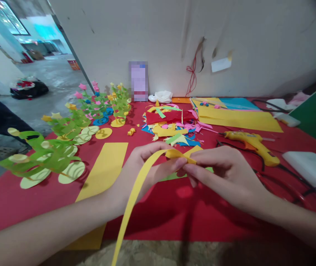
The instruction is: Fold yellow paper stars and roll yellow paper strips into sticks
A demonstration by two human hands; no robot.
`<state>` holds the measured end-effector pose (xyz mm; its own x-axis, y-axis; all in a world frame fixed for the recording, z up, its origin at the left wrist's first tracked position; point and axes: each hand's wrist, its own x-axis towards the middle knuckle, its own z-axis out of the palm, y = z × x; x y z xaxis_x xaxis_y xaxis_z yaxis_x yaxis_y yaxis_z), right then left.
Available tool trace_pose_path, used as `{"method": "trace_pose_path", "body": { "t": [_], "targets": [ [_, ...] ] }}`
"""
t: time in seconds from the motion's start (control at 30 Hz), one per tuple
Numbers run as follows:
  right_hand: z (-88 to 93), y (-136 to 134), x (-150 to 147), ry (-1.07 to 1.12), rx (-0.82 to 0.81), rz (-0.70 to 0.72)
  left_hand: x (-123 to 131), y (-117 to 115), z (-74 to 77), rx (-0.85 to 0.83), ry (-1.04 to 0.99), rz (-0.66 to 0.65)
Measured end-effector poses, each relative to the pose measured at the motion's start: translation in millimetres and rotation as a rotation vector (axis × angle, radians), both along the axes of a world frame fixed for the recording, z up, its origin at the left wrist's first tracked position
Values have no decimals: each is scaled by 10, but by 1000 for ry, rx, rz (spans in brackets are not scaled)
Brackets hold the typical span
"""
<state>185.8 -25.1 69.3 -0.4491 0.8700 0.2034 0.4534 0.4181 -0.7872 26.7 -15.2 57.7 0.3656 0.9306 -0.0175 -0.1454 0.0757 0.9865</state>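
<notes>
Forearms angle in from both lower corners, and the 2 hands meet above the red tabletop (158,227)! Left hand (151,162) pinches the yellow paper strip (135,192) at its folded end, right hand (224,168), fingers curled, grips there too; the tail drapes past the left wrist.

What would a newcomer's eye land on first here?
Probably the yellow paper strip held in the left hand and right hand at center, its tail hanging toward the bottom edge. Next, likely the green paper plants with pink and yellow tips, crowding the left of the red table. Beyond the hands lies a heap of colorful paper scraps, with a yellow glue gun to its right.
</notes>
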Motion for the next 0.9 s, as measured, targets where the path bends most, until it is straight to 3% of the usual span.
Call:
{"method": "trace_pose_path", "body": {
  "t": [0.13, 0.23, 0.4, 0.6, 0.9],
  "targets": [
    [1, -30, 16, 60, 6, -95, -4, -11, -57, 69, -30, 117],
    [-10, -45, 29, 68, 17, -189, -15, -31, -75, 240, 35, 88],
    [-28, -69, 25, -17, 164, -198, -21, -44, -68, 364, 139, 184],
    [-62, -70, 18, -142, 350, -141, -53, -22, -80, 365, 249, 119],
    [-71, -84, 17, -226, 391, -98, -45, -5, -98, 291, 170, 62]
  ]
}}
